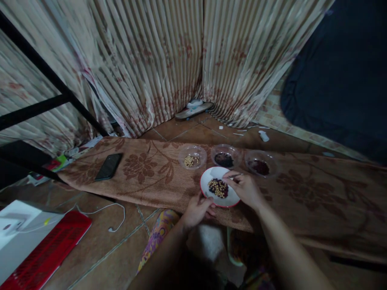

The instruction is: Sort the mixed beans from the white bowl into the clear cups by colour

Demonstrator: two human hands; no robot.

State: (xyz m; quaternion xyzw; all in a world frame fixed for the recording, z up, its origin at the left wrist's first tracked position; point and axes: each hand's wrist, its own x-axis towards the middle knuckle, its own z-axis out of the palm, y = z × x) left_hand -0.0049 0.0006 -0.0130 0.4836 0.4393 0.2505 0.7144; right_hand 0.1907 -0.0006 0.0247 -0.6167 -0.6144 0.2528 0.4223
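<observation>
Plate (211,174): white, red rim. Bean mix (218,188) on it: yellow among dark. 3 bowls (200,152): clear; contents pale yellow beans (191,161), black beans (224,160), dark red beans (260,167). Table cover (169,191): brown, darker brown floral pattern. Curtain (145,72): cream and brown stripes, reddish floral blotches. Phone (109,166): black. Floor tiles (121,249): reddish brown. Trouser leg (157,237): purple and yellow print.
</observation>
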